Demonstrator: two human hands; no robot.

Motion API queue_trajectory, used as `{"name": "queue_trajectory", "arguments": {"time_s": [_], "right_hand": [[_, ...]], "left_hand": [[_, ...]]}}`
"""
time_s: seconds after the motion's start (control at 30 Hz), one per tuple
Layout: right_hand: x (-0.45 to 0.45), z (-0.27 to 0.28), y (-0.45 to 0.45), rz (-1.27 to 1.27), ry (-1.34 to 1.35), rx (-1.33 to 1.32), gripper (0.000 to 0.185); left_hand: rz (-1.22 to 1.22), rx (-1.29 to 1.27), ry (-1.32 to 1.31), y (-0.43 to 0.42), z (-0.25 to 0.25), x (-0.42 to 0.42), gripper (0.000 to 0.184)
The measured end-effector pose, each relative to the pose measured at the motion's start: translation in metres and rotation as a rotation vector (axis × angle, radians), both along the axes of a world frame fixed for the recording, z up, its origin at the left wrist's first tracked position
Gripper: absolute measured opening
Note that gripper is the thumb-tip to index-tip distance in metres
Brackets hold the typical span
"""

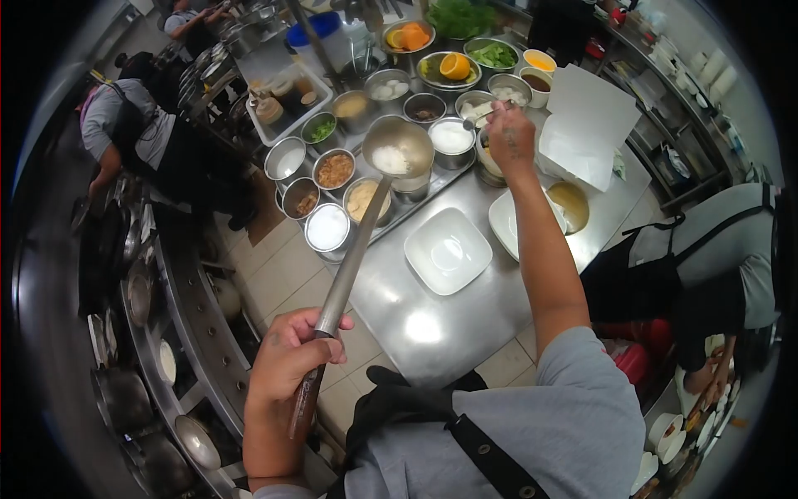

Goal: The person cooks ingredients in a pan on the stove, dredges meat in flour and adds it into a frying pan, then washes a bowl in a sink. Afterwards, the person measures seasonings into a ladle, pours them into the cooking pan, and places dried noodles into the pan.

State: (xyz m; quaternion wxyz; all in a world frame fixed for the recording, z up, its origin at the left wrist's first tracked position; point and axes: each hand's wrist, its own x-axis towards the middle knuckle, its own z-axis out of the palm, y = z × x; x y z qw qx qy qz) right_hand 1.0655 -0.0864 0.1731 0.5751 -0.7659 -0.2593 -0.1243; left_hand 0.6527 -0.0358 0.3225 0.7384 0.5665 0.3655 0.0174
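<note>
My left hand (295,353) is wrapped round the brown grip of a long-handled metal ladle (359,241). The ladle's wide bowl is over the seasoning containers and has a white substance in it. My right hand (511,137) is closed on a small metal spoon (482,119), its tip by the rim of a metal container of white powder (453,133). Close around the ladle are containers of brown fried bits (335,169), beige powder (364,198) and white grains (327,227). A white square bowl (449,259) lies below on the steel table.
Under my right forearm are another white bowl (503,218) and a metal bowl of yellowish liquid (572,208). White takeaway boxes (582,125) stand to the right. Co-workers (137,125) are at left and right (723,241). A stove with pans (199,441) runs along the left.
</note>
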Motion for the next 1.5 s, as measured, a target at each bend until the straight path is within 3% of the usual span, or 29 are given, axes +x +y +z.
{"name": "queue_trajectory", "arguments": {"time_s": [0.07, 0.2, 0.27, 0.47, 0.8, 1.0, 1.1, 1.33, 1.43, 1.5], "right_hand": [[0.002, -0.012, 0.005, -0.011, -0.038, -0.122, 0.028], [0.012, -0.036, 0.009, 0.022, 0.022, -0.082, 0.028], [0.006, -0.027, 0.007, 0.061, 0.431, 0.146, 0.028], [0.023, -0.046, -0.001, 0.062, 0.677, 0.38, 0.028], [0.049, -0.035, -0.013, 0.049, 0.747, 0.514, 0.026], [0.01, 0.022, -0.006, 0.191, 0.624, 0.383, 0.027], [-0.003, 0.041, -0.005, 0.192, 0.171, 0.145, 0.03], [0.038, -0.04, 0.014, 0.053, 0.021, -0.176, 0.029], [0.037, -0.049, 0.016, 0.181, 0.203, -0.068, 0.029], [0.04, -0.039, 0.012, 0.104, 0.632, 0.173, 0.029]], "left_hand": [[-0.004, 0.042, 0.031, 0.003, 0.001, 0.003, 0.031], [0.005, 0.025, 0.027, 0.006, 0.006, 0.012, 0.03], [0.003, 0.023, 0.025, 0.008, 0.004, 0.014, 0.03], [-0.003, 0.023, 0.041, 0.009, 0.003, 0.019, 0.03], [-0.042, 0.054, 0.062, 0.009, 0.009, 0.045, 0.027], [-0.104, 0.039, 0.033, 0.009, 0.002, 0.055, 0.027], [-0.091, -0.011, 0.019, 0.012, 0.001, 0.059, 0.028], [-0.063, 0.008, -0.002, 0.014, 0.002, 0.04, 0.029], [-0.036, 0.02, -0.009, 0.015, 0.001, 0.032, 0.029], [-0.024, 0.02, -0.01, 0.016, 0.002, 0.032, 0.028]]}}
